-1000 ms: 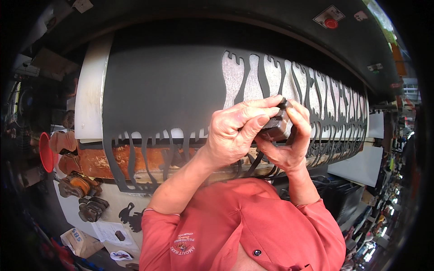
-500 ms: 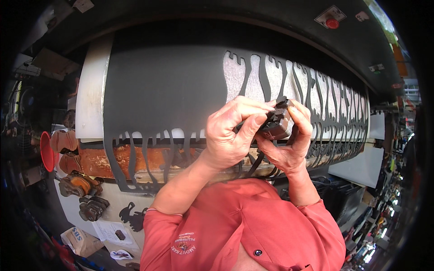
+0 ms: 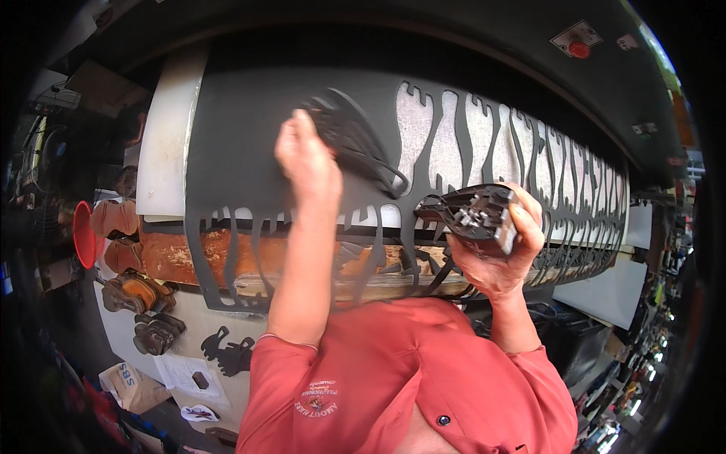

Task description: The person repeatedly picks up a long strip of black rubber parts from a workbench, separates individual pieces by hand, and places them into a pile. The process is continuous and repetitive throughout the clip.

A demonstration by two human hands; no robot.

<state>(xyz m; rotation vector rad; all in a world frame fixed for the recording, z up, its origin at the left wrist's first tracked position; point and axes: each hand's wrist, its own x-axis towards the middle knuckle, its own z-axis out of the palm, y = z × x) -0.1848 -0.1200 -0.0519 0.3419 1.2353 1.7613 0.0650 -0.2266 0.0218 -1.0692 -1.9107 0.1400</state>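
My left hand (image 3: 310, 155), raised over the solid part of a black sheet (image 3: 242, 144), is closed on a bundle of thin black cut pieces (image 3: 352, 136) with a long curved outline. Motion blurs the bundle, and I cannot count its layers. To the right, my right hand (image 3: 503, 261) grips a dark sole-shaped cutting die (image 3: 469, 219) from its right end. The die's hollow side, with black and shiny metal parts inside, faces up. Past the die, rows of sole-shaped holes in the sheet show the pale board (image 3: 412, 136) below.
A worn wooden edge (image 3: 174, 253) runs along the near side, with sheet strips hanging over it. Other dies (image 3: 159, 333) and black cut pieces (image 3: 227, 350) lie at lower left, near a red round object (image 3: 85, 234). A dark machine beam with a red button (image 3: 579, 49) spans the far side.
My left hand has left the die and swung away to the left with the black pieces. My right hand keeps hold of the die, its hollow side now more visible.
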